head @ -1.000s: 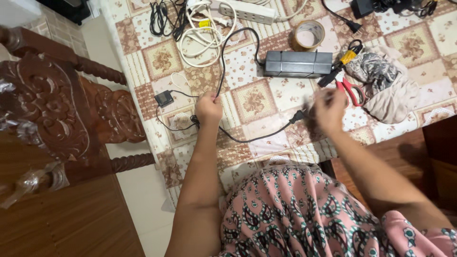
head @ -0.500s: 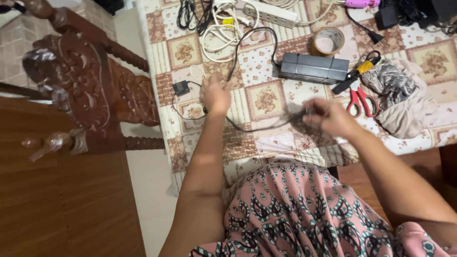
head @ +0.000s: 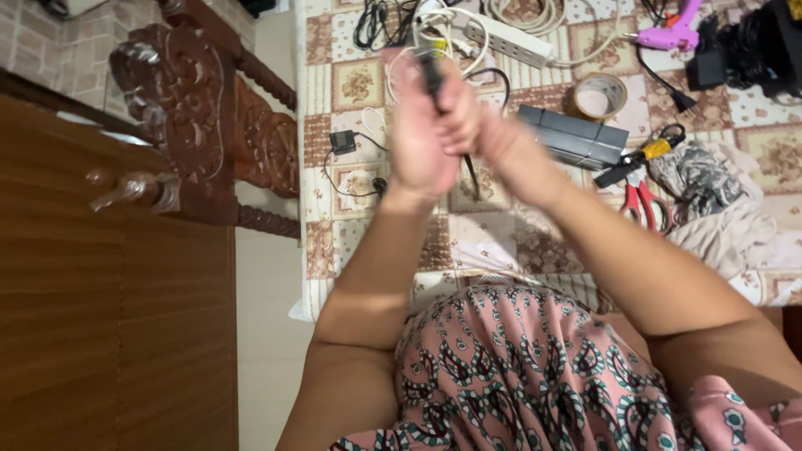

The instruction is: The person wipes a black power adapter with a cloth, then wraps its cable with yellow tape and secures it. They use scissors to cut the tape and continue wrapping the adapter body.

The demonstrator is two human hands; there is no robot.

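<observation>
Both hands are raised together close to the camera, above the patterned cloth [head: 493, 242]. My left hand [head: 415, 134] and my right hand [head: 478, 125] are pressed side by side, gripping the end of a black cable [head: 432, 73] that sticks up between the fingers. The cable hangs down under the hands [head: 472, 179] toward the cloth. A small black adapter [head: 342, 142] with a thin wire lies on the cloth left of my left wrist.
A black rectangular box [head: 576, 138], tape roll [head: 600, 96], white power strip [head: 505, 38], purple glue gun [head: 668, 33], red-handled scissors [head: 642, 200], a yellow-handled tool [head: 639, 157] and crumpled cloth [head: 710, 192] lie on the table. A carved wooden chair [head: 200, 125] stands left.
Both hands lifted off the cloth and came together near the camera, bringing the black cable end up with them. The view shifted slightly right and closer.
</observation>
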